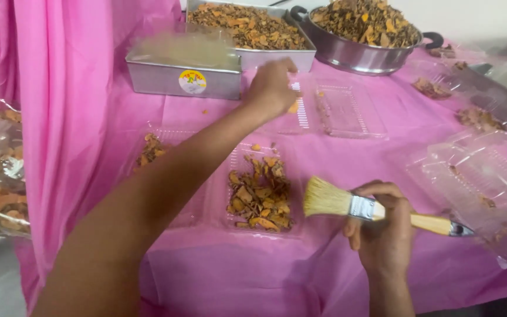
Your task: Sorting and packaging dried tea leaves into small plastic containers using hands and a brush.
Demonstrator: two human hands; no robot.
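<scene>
My right hand [382, 232] grips a wooden-handled paintbrush [371, 210] with pale bristles, held level over the pink tablecloth [253, 276], bristles pointing left. My left hand [272, 87] reaches far forward with fingers curled, over an empty clear plastic container [347, 111] and just in front of a rectangular metal tray [277, 57] of dried brown-orange pieces. Whether it holds anything is hidden. Between my arms lies an open clear container [260, 194] filled with dried orange-brown chips.
A round metal pot [353, 56] of dried pieces stands at the back right. A metal box [183, 76] with a round sticker sits at the back left. Empty clear clamshell containers [476, 176] lie to the right. Pink cloth [66, 117] hangs on the left.
</scene>
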